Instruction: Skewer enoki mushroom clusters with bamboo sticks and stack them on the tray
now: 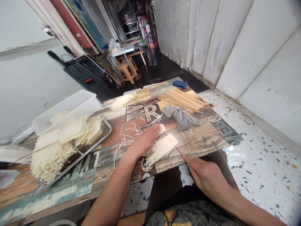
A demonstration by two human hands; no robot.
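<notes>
My right hand [202, 171] pinches a thin bamboo skewer [179, 151], whose far end meets the base of a flat bunch of enoki mushrooms [164, 149] on the table. Closed over another piece of enoki, my left hand [147, 139] lies just beyond that bunch; the white base pokes out past the fingertips, and the rest is hidden under the hand. Loose enoki strands [128, 131] are scattered left of it. At the left, skewered enoki bunches [53, 157] are piled on a metal tray [108, 127].
Many bamboo skewers [182, 99] lie at the table's far right, near a grey cloth [181, 116] and a blue box [180, 83]. Another enoki bunch [122, 101] lies at the far side. A clear plastic bin [68, 105] stands behind the tray. The table edge is close to my lap.
</notes>
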